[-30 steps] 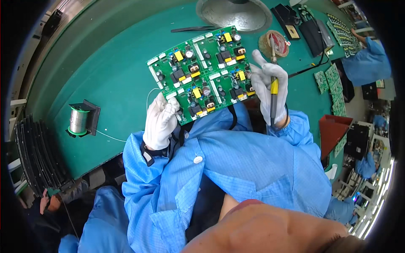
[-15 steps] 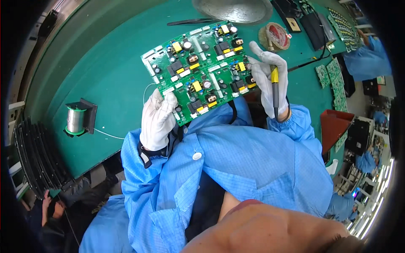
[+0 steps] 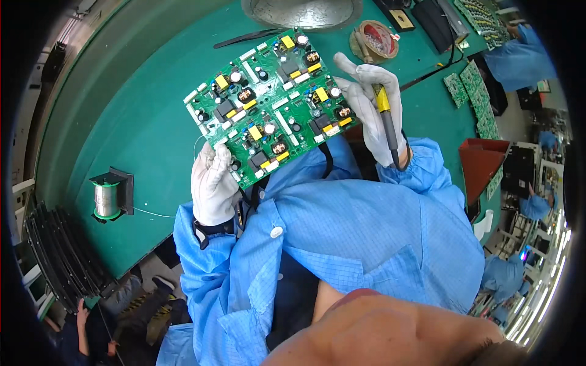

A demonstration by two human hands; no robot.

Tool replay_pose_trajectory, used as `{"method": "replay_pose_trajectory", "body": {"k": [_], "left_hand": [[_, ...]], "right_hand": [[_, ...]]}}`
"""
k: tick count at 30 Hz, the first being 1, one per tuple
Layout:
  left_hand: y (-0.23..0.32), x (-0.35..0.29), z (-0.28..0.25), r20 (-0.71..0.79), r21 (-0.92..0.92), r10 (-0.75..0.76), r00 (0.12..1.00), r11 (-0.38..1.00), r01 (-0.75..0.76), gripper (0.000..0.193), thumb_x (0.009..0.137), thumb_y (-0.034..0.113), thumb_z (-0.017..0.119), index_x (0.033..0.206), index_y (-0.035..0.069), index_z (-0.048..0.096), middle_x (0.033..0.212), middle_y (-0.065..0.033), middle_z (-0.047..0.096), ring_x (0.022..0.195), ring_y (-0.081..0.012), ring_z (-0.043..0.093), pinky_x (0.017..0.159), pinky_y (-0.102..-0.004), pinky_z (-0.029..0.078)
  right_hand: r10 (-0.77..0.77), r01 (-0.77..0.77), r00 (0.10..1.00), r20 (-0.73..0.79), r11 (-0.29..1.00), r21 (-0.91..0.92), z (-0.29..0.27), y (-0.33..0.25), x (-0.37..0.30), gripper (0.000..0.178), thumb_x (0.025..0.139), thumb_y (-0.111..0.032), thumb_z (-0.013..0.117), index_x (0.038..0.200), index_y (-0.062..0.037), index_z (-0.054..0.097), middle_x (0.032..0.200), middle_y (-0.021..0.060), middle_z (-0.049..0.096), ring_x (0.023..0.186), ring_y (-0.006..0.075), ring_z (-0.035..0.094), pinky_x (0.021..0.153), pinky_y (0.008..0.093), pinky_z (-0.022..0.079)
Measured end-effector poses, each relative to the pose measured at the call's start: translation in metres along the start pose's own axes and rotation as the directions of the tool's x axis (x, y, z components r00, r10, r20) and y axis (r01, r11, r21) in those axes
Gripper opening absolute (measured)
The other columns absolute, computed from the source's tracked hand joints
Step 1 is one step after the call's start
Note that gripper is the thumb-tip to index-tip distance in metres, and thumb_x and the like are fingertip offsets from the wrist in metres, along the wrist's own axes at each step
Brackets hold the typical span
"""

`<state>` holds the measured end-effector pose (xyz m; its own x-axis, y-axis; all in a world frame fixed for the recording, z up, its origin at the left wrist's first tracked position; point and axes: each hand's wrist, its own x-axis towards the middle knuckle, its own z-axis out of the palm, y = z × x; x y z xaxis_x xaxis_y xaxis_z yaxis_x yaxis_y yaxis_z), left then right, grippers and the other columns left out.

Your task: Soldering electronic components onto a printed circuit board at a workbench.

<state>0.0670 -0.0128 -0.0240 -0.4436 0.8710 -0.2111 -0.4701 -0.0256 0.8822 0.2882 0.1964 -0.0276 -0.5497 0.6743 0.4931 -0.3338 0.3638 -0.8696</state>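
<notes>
A green circuit board panel (image 3: 268, 100), crowded with yellow, black and white components, is held tilted above the table. My left hand (image 3: 213, 183), in a white glove, pinches its lower left corner. Also gloved, my right hand (image 3: 372, 110) is at the panel's right edge, its fingertips touching or very close to it. Across that palm lies a soldering iron (image 3: 386, 113) with a yellow and black handle; its tip is hidden. Thin solder wire (image 3: 152, 212) runs from a spool (image 3: 107, 200) on a black stand toward my left side, and a loop shows by my left hand.
Black tweezers (image 3: 247, 38) and a round metal dish (image 3: 302, 12) lie beyond the panel. A small bowl (image 3: 377, 41) stands at the far right. More boards (image 3: 479, 100) and a red-brown bin (image 3: 482, 161) are to the right, near a co-worker's blue sleeve (image 3: 519, 58). Black racks (image 3: 67, 250) stand left.
The view has shifted and turned slightly. The panel and both hands appear further left, and the panel slants a little more steeply. Both hands keep their holds.
</notes>
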Motion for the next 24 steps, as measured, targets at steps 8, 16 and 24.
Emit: {"method": "replay_pose_trajectory", "body": {"k": [8, 16, 24], "left_hand": [[0.002, -0.002, 0.004, 0.016, -0.058, 0.002, 1.000, 0.998, -0.001, 0.046, 0.110, 0.028, 0.054, 0.141, -0.006, 0.051, 0.131, -0.0095, 0.065, 0.115, -0.0150, 0.062, 0.101, -0.0292, 0.048], [-0.002, -0.003, 0.001, -0.014, 0.147, 0.096, 0.995, 0.985, -0.093, 0.032, 0.107, 0.027, 0.059, 0.125, 0.001, 0.055, 0.099, 0.0010, 0.059, 0.084, -0.0069, 0.053, 0.073, -0.0249, 0.044], [-0.012, -0.002, 0.002, 0.092, -0.011, 0.130, 0.987, 0.991, -0.130, 0.036, 0.107, 0.026, 0.060, 0.129, -0.002, 0.057, 0.092, 0.0018, 0.057, 0.074, -0.0075, 0.049, 0.068, -0.0226, 0.043]], "right_hand": [[-0.015, 0.013, 1.000, 0.021, 0.997, 0.081, -0.003, 0.003, 0.000, 0.039, 0.104, -0.006, 0.059, 0.137, 0.0016, 0.040, 0.148, 0.0274, 0.050, 0.138, 0.0337, 0.053, 0.114, 0.0458, 0.046], [0.065, -0.067, 0.998, -0.026, 0.994, -0.089, -0.002, -0.001, 0.002, 0.032, 0.104, 0.004, 0.054, 0.133, 0.0030, 0.042, 0.143, 0.0267, 0.056, 0.137, 0.0279, 0.055, 0.114, 0.0390, 0.045], [0.179, -0.179, 0.984, 0.008, 0.984, 0.018, -0.011, -0.015, 0.007, 0.032, 0.103, 0.003, 0.055, 0.133, 0.0000, 0.046, 0.148, 0.0257, 0.053, 0.124, 0.0224, 0.061, 0.103, 0.0341, 0.051]]}}
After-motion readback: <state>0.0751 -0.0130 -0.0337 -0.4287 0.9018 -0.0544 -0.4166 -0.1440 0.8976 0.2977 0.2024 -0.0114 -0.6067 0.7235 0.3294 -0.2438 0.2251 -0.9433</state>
